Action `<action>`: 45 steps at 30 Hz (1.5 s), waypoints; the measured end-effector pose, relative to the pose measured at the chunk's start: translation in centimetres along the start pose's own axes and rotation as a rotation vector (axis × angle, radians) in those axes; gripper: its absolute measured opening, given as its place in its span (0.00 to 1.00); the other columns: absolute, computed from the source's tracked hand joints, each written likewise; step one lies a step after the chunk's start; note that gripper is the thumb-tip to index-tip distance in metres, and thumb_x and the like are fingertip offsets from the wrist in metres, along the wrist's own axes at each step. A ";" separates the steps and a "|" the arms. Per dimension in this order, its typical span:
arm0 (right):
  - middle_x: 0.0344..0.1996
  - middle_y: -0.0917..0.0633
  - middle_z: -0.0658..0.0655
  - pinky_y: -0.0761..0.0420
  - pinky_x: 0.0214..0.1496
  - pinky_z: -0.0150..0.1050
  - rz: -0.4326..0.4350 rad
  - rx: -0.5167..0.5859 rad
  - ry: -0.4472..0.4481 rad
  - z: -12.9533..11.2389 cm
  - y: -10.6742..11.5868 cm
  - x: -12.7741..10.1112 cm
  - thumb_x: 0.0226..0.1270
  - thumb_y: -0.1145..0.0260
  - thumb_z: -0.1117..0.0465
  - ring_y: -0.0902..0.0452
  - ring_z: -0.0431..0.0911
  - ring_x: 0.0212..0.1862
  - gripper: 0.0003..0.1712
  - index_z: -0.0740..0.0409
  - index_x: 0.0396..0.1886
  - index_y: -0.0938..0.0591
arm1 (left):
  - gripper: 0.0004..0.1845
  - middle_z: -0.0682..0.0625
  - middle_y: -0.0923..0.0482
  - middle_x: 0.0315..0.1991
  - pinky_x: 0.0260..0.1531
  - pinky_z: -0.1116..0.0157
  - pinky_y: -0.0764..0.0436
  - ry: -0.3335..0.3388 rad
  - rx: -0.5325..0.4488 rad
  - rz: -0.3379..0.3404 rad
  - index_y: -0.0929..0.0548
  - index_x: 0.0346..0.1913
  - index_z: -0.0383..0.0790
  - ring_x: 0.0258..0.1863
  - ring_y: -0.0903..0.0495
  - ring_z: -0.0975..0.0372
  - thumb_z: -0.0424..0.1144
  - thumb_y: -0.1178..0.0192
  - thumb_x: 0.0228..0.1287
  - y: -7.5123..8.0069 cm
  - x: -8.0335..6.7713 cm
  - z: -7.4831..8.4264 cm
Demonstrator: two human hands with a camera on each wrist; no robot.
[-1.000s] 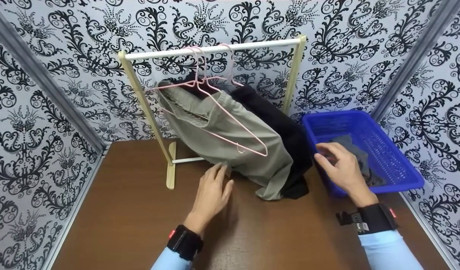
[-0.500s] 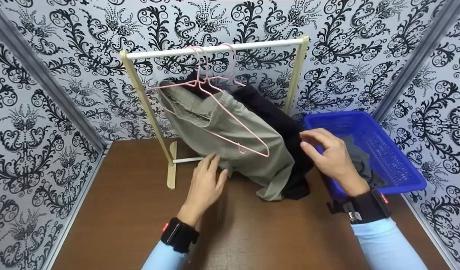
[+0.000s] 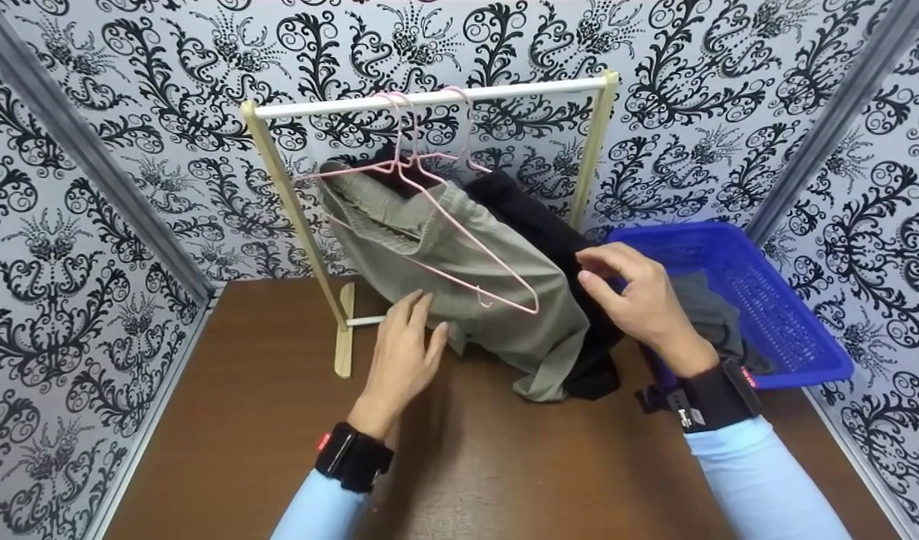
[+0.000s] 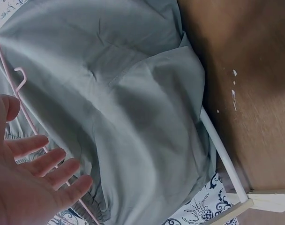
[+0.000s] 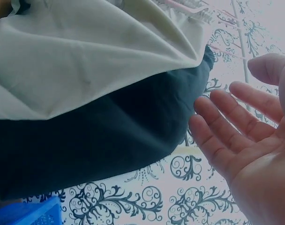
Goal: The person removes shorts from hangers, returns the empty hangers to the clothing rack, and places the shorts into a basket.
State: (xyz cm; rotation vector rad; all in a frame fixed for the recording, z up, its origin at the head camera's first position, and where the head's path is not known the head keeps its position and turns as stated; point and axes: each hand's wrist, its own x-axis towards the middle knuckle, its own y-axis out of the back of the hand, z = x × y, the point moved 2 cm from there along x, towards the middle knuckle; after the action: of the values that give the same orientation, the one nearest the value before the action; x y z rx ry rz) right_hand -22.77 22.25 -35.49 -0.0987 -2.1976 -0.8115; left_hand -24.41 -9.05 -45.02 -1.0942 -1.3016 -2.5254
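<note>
Grey-green trousers with an elastic waist [image 3: 497, 262] hang from a pink hanger [image 3: 467, 232] on a small rack. Behind them hangs a black garment [image 3: 534, 217], partly covered. My left hand [image 3: 403, 349] is in front of the trousers' lower left side, fingers relaxed and holding nothing; in the left wrist view its spread fingers [image 4: 53, 161] overlap the hanger and waistband. On the right, my right hand [image 3: 635, 300] is raised beside the black garment, thumb and fingers apart with nothing between them. The right wrist view shows its fingers [image 5: 222, 136] near the black cloth's edge.
The rack has a white top bar [image 3: 519, 91] and wooden legs [image 3: 279, 187], with a foot [image 3: 343, 330] on the brown table [image 3: 226, 420]. At the right stands a blue plastic basket [image 3: 774, 300] holding dark grey cloth [image 3: 707, 307]. Patterned walls enclose the back and sides.
My right hand has moved left and up from over the basket toward the hanging clothes. My left hand has shifted slightly left and up. The garments have stayed in place.
</note>
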 end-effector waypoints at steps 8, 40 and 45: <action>0.46 0.11 0.63 0.21 0.56 0.29 0.022 0.056 -0.091 -0.4 -2.0 0.1 0.66 0.31 0.72 0.14 0.56 0.48 0.14 0.70 0.51 0.14 | 0.25 0.31 0.24 0.62 0.62 0.42 0.27 0.003 -0.024 0.021 0.23 0.64 0.25 0.62 0.25 0.39 0.40 0.38 0.72 -0.3 0.3 0.1; 0.33 0.15 0.57 0.22 0.46 0.46 -0.089 0.066 -0.282 0.8 -6.8 2.2 0.73 0.34 0.64 0.23 0.49 0.37 0.10 0.64 0.48 0.13 | 0.23 0.32 0.24 0.63 0.60 0.42 0.26 0.023 -0.037 -0.015 0.22 0.62 0.26 0.62 0.24 0.40 0.39 0.38 0.72 -1.3 -0.1 0.8; 0.31 0.17 0.55 0.24 0.45 0.43 -0.107 0.072 -0.281 0.7 -7.2 2.6 0.74 0.36 0.64 0.24 0.48 0.37 0.07 0.64 0.41 0.15 | 0.23 0.32 0.24 0.63 0.59 0.41 0.25 0.020 -0.043 -0.028 0.22 0.62 0.26 0.63 0.24 0.40 0.40 0.39 0.73 -1.4 0.0 0.8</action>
State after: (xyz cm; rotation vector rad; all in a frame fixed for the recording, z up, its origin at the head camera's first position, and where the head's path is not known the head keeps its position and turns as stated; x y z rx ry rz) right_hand -27.34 16.49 -37.76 -0.0628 -2.5127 -0.8163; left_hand -24.52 -7.52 -45.62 -1.0640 -1.2720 -2.5890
